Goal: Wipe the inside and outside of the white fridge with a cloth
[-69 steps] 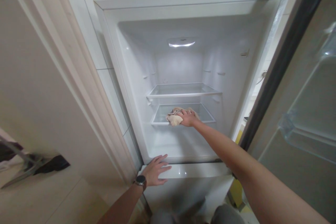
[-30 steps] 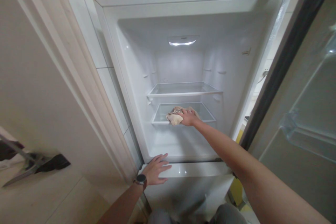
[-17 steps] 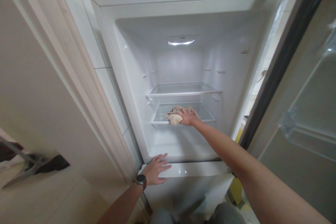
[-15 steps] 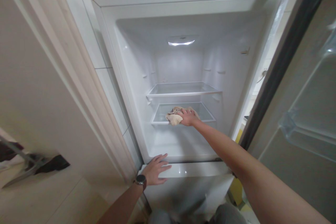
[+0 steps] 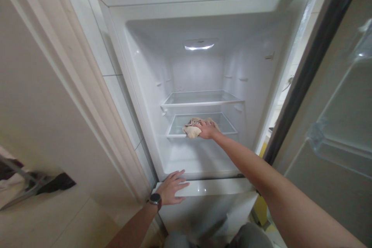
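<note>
Since the earlier frames almost nothing has moved: my view has drifted a little, while the cloth (image 5: 190,130) and both hands keep their places. The cloth, a crumpled beige rag, lies on the front edge of the lower glass shelf (image 5: 228,124), slightly left of the shelf's middle. My right hand (image 5: 207,129) rests on it, the fingers (image 5: 201,124) curled over the cloth and gripping it against the shelf. Just above sits the upper glass shelf (image 5: 203,103), bare, and at the top of the fridge (image 5: 136,69) cavity the lamp (image 5: 199,45) is lit. My left hand (image 5: 172,188), with a wristwatch (image 5: 155,199) on it, lies palm down on the white ledge (image 5: 216,188) below the cavity, fingers spread and flat. The open door (image 5: 337,131) stands at my right.
</note>
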Motion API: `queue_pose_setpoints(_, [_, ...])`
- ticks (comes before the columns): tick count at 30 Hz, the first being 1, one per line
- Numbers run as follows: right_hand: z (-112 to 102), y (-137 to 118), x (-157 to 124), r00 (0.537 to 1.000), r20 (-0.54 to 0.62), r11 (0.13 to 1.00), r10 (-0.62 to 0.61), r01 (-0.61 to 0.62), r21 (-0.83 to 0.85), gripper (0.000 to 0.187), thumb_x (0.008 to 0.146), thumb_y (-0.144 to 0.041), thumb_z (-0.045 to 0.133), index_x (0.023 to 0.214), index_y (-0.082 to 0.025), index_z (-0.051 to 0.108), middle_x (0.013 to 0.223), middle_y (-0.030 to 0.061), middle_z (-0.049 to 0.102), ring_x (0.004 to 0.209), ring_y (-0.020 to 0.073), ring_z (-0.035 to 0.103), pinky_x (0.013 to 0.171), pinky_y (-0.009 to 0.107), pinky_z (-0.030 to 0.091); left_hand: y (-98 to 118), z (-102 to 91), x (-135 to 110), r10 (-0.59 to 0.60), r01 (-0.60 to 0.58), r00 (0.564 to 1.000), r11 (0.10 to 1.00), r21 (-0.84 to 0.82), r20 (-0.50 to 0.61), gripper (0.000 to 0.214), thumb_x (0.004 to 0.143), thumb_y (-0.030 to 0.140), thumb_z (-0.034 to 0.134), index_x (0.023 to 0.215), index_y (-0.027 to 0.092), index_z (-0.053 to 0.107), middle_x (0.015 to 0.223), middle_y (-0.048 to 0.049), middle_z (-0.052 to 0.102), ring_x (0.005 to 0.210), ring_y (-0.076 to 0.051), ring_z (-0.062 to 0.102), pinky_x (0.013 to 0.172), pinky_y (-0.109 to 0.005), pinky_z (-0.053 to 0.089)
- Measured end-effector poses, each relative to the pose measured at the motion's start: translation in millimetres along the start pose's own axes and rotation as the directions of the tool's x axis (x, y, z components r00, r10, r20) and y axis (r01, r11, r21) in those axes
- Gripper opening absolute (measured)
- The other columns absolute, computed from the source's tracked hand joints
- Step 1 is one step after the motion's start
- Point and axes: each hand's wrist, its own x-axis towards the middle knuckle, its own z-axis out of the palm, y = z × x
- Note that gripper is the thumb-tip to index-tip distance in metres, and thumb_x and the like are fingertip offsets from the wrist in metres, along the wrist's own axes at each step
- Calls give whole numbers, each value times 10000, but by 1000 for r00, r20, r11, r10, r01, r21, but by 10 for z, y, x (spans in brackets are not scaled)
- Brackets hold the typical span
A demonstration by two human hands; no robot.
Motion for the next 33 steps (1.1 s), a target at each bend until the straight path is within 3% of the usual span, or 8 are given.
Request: queue_pose_setpoints(33, [35, 20, 30, 1000, -6, 1000, -6, 6, -4, 715, 919, -593, 504, 1603, -438, 368, 1631, 102, 368, 1450, 443, 393, 1160, 715, 253, 6, 2, -1, -6, 6, 1000, 1000, -2, -8, 636, 823, 484, 759, 1419, 287, 655, 1319, -80, 715, 1528, -354, 396, 1219, -528, 324])
